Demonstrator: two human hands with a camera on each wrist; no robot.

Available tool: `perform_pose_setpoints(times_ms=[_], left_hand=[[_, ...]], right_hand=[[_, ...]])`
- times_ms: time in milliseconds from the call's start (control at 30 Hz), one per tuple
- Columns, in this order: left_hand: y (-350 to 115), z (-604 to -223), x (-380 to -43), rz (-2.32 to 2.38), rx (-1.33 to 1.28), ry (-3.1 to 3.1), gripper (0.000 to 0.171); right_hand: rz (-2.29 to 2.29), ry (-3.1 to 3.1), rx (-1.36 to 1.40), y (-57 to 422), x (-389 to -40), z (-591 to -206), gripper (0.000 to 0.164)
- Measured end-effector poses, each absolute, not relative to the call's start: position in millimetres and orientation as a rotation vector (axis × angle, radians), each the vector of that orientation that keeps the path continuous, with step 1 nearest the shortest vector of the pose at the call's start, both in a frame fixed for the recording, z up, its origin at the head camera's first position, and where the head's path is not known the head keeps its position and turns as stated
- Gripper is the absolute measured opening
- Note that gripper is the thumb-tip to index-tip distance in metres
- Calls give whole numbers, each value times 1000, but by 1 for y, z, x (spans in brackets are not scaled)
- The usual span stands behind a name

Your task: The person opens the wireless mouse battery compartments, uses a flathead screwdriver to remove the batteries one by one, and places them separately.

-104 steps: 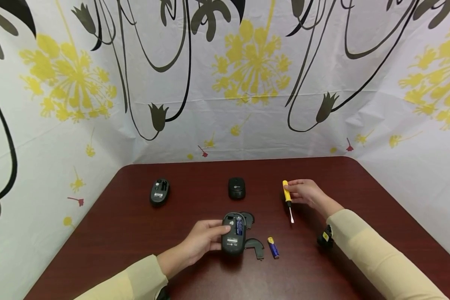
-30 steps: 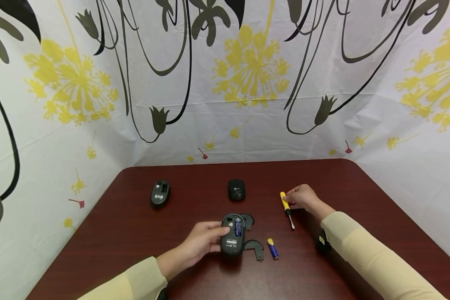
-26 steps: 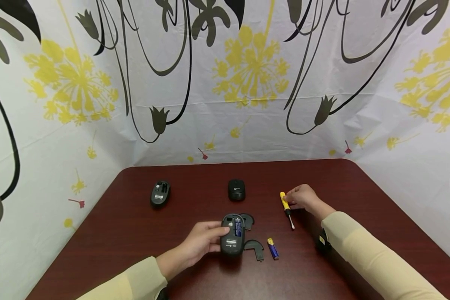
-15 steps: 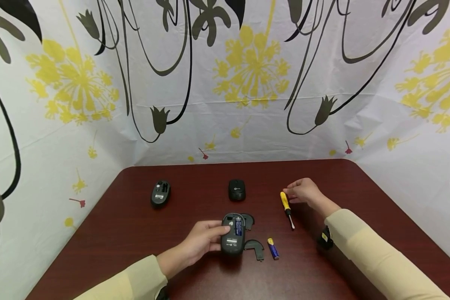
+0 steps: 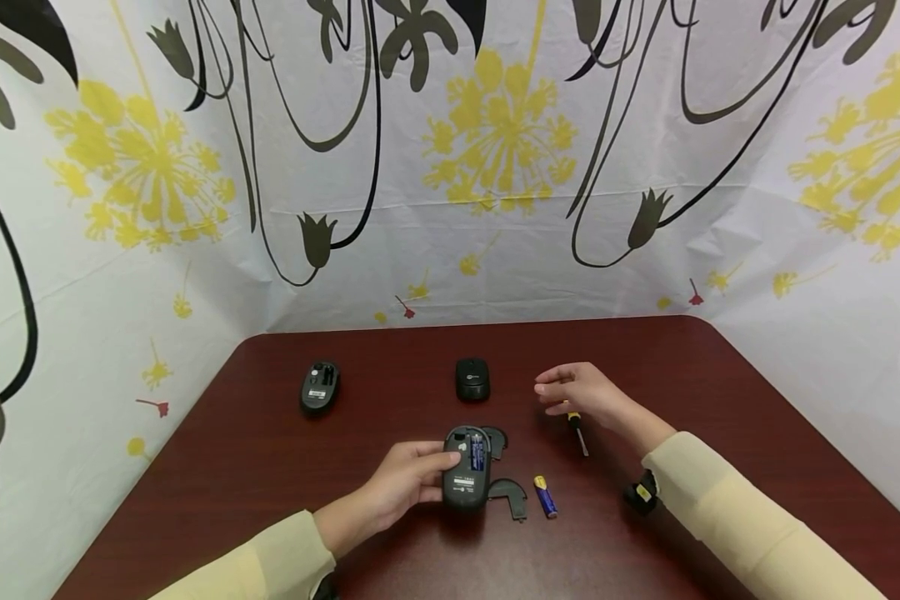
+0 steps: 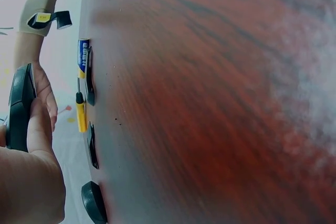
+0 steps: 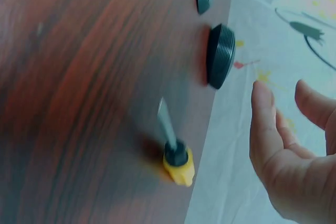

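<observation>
My left hand (image 5: 401, 486) holds a dark computer mouse (image 5: 466, 492) underside up, thumb across its edge. Its battery bay is uncovered, with a blue battery (image 5: 477, 454) inside. To the right, my right hand (image 5: 592, 395) hovers above the table with fingers parted and nothing between them. Below it lies a screwdriver (image 7: 178, 166) with a yellow handle, partly hidden by that hand in the head view. A loose blue and yellow battery (image 5: 546, 497) lies right of the held mouse. Two dark curved cover pieces, a nearer one (image 5: 514, 498) and a farther one (image 5: 498, 440), lie beside the mouse.
At the back left of the dark red table (image 5: 390, 358) lies another mouse (image 5: 320, 387), underside up with its bay uncovered. A black mouse (image 5: 472, 380) sits upright at the back middle. A patterned cloth (image 5: 435, 292) hangs behind the table.
My right hand, which held the screwdriver, has set it down on the table, let go and moved left above it. My left hand keeps the mouse in place.
</observation>
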State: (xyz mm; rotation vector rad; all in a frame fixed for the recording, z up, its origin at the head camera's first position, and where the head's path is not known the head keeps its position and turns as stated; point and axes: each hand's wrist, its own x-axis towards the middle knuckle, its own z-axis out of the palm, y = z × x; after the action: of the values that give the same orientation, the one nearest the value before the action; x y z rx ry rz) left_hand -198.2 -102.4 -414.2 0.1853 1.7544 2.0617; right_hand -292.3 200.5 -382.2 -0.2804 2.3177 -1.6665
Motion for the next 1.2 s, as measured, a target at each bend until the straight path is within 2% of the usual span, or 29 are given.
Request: perform_pose_setpoints(times_ms=[267,767,1200], left_hand=[[-103,-414,-198,2055,184,1748,46],[-102,-413,-199,2000,160,1782,47],[-103,-416,-199,1981,177,1769,46]], right_hand=[[-1702,2158,-530,180,-284,-384,39],[-1490,2037,-1061,148,-269,-379,31],[-1307,2086,-1268,138,-269,-381,23]])
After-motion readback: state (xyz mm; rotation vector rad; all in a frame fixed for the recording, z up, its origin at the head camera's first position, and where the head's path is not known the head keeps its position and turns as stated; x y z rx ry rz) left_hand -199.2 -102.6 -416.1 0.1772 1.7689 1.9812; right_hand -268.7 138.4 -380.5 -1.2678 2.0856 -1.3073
